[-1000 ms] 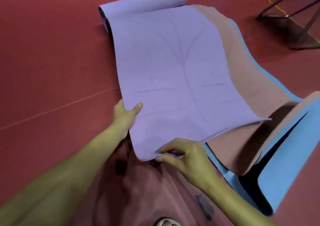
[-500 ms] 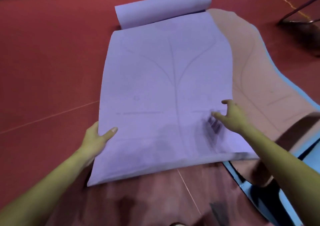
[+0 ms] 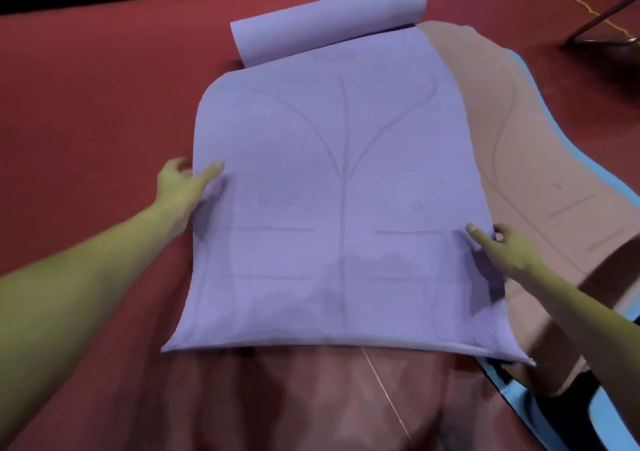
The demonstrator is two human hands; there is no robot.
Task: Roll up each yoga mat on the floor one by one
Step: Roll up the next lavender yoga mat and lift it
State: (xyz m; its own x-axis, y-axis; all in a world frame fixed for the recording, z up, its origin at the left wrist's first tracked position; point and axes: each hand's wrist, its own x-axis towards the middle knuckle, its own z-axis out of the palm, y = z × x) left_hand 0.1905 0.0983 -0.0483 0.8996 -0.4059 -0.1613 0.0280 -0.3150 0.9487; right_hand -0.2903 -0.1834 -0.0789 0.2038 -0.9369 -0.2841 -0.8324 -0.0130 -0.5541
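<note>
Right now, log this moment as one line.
mat: purple mat, far end rolled | left hand: grips left edge | right hand: grips right edge | beside: tan mat unrolled

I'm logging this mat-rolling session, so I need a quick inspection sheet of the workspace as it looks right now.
Surface: red floor with a thin pale line running across it.
Job's things: purple yoga mat, far end rolled, near part spread out with its near edge lifted; tan yoga mat partly under it on the right; blue yoga mat at the right edge.
Clutter: nothing seen.
Grippers: left hand grips the purple mat's left edge, thumb on top; right hand grips its right edge, thumb on top.
Cables: nothing seen.
Surroundings: dark metal frame on the floor at the far right; dark band along the top edge.
</note>
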